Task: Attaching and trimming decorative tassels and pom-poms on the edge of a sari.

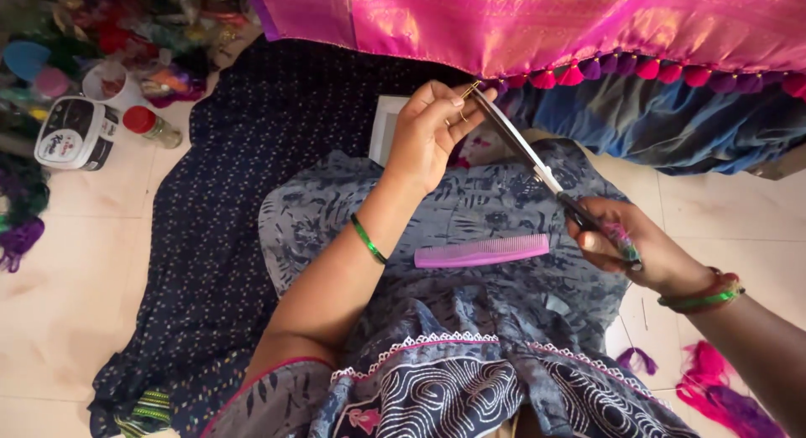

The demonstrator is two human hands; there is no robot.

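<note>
Scissors (pixel 537 171) up over the lap, blades together, long axis slanting from the top left tip down to the handles at lower right. The right hand (pixel 642 253) has its grip wrapped around those handles. The left hand (pixel 428 136) pinches something small and golden right at the blade tip, just under the tassels (pixel 621 69) of the pink cloth (pixel 546 23). A purple comb (pixel 481 251) lies on the lap between both wrists.

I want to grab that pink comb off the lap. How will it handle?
The pink comb looks like thin plastic, so probably light and fairly stiff. It lies flat on soft patterned fabric, so it should not roll, though it may slide if nudged.
</note>
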